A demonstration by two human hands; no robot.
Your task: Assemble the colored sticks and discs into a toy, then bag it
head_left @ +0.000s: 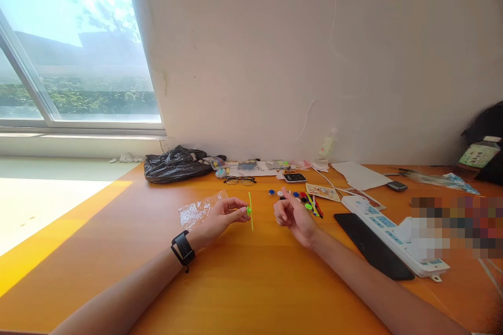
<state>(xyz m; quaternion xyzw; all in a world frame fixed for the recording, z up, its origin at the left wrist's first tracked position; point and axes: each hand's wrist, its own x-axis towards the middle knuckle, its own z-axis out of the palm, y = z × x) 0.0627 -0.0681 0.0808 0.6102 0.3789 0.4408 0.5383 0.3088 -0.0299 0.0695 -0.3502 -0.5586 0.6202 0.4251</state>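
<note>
My left hand (226, 214), with a black watch on its wrist, pinches a bright green plastic propeller (251, 220) by its hub between thumb and fingers. The thin blade is seen nearly edge-on, upright above the table. Apart from it to the right, my right hand (293, 217) is in the air with its thumb raised and its fingers loosely curled. Nothing shows in that hand. Just behind it lie small coloured discs (271, 193) and several thin coloured plastic strips (314, 205), partly hidden by the hand. A clear plastic bag (198, 211) lies beyond my left wrist.
A black plastic bag (175, 165), eyeglasses (239, 181) and a small dark-screened device (294, 178) are along the back of the wooden table (220, 288). To the right are a black phone-like slab (373, 246), a white power strip (387, 233) with cables, and paper (363, 175).
</note>
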